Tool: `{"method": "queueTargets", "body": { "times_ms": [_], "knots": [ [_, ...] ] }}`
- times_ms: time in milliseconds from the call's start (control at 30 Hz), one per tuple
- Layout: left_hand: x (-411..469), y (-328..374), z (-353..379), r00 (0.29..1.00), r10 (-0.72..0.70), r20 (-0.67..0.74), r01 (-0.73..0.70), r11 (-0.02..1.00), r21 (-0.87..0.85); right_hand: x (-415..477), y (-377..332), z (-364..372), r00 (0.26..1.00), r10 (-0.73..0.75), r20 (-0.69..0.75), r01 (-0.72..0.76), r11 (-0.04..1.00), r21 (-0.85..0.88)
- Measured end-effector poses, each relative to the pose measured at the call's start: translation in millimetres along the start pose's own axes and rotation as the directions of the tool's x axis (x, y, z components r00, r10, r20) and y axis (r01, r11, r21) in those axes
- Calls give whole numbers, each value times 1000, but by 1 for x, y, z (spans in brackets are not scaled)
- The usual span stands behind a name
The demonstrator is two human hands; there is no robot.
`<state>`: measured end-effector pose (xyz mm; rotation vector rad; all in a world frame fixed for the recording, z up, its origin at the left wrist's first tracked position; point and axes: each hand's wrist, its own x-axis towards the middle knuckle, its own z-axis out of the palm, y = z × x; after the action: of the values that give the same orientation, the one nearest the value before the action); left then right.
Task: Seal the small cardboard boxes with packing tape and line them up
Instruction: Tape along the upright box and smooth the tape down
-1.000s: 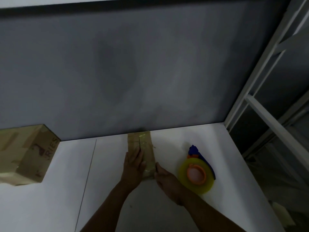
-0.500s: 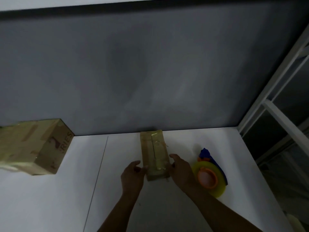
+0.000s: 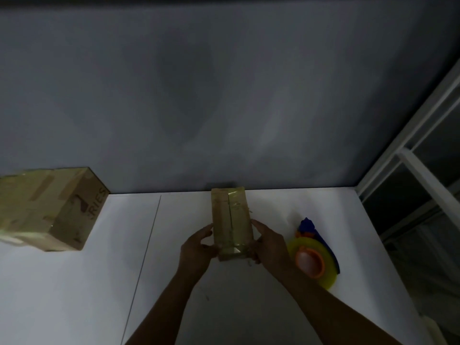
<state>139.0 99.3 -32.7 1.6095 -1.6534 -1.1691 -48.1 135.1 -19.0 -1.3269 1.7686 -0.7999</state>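
Brown small box (image 3: pixel 230 220): lay lengthwise at centre of frame on the white table (image 3: pixel 99 282), far end close against the grey wall (image 3: pixel 224 95); closed, with glossy tape along the middle seam and folded over the near end; contents hidden.
Left hand (image 3: pixel 196 247): gripped the near left side of the small box, fingers curled onto its edge; a second earlier lay flat on the box top.
Right hand (image 3: pixel 268 245): gripped the near right side, fingers wrapped around the corner; a second earlier sat at the near end face only.
Meaning of the change: judged as pressing-down of tape finished and this box sealed; two-sided hold suited to lifting or sliding it into line.
Line-up: not yet made; only one small box visible, kept to the same spot by the wall.
Tape roll (image 3: pixel 312 262): lay right of centre, just beside the right hand; yellow with orange core, on a blue dispenser (image 3: pixel 308 226); untouched.
Large box (image 3: pixel 49 207): sat at left edge of frame, well apart; taped shut, lettering ending "RIES" on one side; contents hidden.
Rack (image 3: pixel 410 158): stood at right edge of frame, white-framed, beyond the table.
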Motion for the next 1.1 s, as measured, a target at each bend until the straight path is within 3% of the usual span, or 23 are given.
{"method": "queueTargets", "body": {
  "times_ms": [133, 233, 400, 700, 900, 1100],
  "knots": [
    [4, -1, -3, 993, 111, 44, -115, 990, 78, 1, 4, 0, 994, -81, 76, 86, 994, -67],
    [6, -2, -4, 953, 289, 93, -303, 927, 222, 6, 12, -3, 977, -145, 157, 184, 945, -270],
    [8, -12, -8, 934, 308, 181, -352, 877, 326, 17, 19, -4, 941, -143, 307, 295, 793, -533],
    [3, -4, 8, 959, 269, 86, -282, 895, 346, 13, 19, 15, 977, -162, 139, 211, 839, -502],
    [7, -4, -7, 929, 352, 113, -369, 890, 269, 16, 20, -5, 939, -210, 272, 312, 855, -415],
    [23, -16, -16, 934, 303, 187, -347, 892, 289, 17, 29, -17, 887, -353, 296, 461, 674, -578]
  ]
}}
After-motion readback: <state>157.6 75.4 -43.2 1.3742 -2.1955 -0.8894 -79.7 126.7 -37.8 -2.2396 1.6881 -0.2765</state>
